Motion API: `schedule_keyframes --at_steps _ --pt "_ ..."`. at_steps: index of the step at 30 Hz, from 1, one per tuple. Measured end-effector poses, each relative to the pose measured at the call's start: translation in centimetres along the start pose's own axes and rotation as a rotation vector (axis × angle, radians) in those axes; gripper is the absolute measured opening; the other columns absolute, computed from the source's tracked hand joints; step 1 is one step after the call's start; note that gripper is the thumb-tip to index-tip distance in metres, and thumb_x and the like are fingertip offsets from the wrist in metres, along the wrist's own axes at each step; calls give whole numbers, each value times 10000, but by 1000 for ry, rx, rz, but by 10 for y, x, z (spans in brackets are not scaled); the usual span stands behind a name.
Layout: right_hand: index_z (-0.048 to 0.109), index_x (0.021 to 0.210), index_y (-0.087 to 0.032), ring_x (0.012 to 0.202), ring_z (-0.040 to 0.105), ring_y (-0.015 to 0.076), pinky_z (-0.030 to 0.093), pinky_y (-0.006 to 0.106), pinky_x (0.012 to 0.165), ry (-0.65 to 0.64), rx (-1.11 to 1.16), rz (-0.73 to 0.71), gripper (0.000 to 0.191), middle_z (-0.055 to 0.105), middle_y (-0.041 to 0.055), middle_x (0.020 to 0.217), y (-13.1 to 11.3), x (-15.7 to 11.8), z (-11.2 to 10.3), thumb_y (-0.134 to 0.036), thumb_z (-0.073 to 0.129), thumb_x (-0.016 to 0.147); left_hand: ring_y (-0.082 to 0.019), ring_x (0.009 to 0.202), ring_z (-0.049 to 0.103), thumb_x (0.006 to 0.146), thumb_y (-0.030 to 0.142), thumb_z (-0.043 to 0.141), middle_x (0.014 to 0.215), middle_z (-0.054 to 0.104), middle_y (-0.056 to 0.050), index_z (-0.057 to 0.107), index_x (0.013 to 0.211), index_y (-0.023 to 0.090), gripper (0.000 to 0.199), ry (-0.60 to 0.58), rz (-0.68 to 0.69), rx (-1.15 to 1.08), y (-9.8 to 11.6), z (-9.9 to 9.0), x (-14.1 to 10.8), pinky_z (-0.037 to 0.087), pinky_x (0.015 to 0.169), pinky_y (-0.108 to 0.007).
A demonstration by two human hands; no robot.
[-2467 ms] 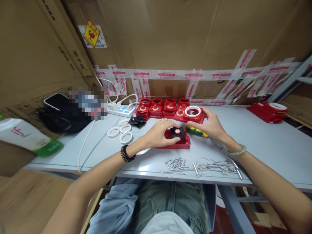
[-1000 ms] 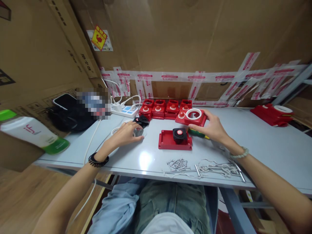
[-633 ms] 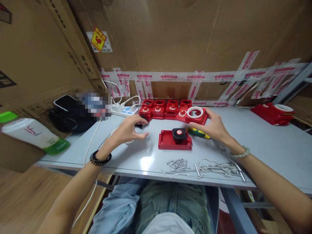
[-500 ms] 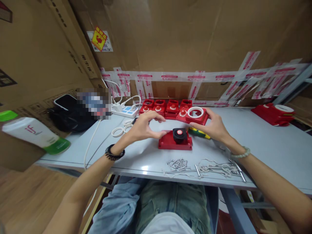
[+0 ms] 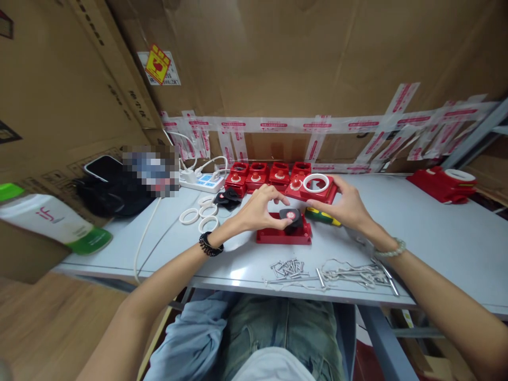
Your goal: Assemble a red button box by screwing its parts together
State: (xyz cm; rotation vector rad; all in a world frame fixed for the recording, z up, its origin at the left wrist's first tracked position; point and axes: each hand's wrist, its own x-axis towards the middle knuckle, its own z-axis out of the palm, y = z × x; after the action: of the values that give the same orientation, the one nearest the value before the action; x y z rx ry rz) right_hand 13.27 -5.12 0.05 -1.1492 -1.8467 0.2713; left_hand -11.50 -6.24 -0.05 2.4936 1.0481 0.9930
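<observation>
My left hand (image 5: 264,209) curves around the left side of a black square part (image 5: 291,216) with a round red-and-white mark on top. Its thumb overlaps the part, and the index finger bends over the far side. Beneath that part lies a red plastic base (image 5: 278,239) on the table. My right hand (image 5: 347,203) grips the right end of a red housing (image 5: 327,197), thumb in front and fingers behind. A white ring (image 5: 316,183) sits on this housing. Under it, a green-and-yellow screwdriver handle (image 5: 322,216) partly shows.
Several red housings (image 5: 257,177) line the back beside a white power strip (image 5: 204,181). White rings (image 5: 189,216) and black parts (image 5: 227,200) lie left. Screws (image 5: 289,268) and stringed metal tools (image 5: 349,273) are near the front edge. Another red unit (image 5: 442,185) stands right; a bottle (image 5: 55,219) left.
My left hand has moved right and closed in on the black part, which looks slightly turned. My right hand stays on the red housing.
</observation>
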Motion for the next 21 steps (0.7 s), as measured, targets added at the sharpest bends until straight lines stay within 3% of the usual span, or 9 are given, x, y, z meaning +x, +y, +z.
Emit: schedule_keyframes --at_steps 21 --pt "621 1151 -188 995 674 296 522 482 896 -16 -10 -24 625 718 105 1113 1 0 2 -495 804 638 -205 885 531 688 389 765 888 596 -11 662 940 222 320 -41 18 -7 -1 2 0 445 857 -368"
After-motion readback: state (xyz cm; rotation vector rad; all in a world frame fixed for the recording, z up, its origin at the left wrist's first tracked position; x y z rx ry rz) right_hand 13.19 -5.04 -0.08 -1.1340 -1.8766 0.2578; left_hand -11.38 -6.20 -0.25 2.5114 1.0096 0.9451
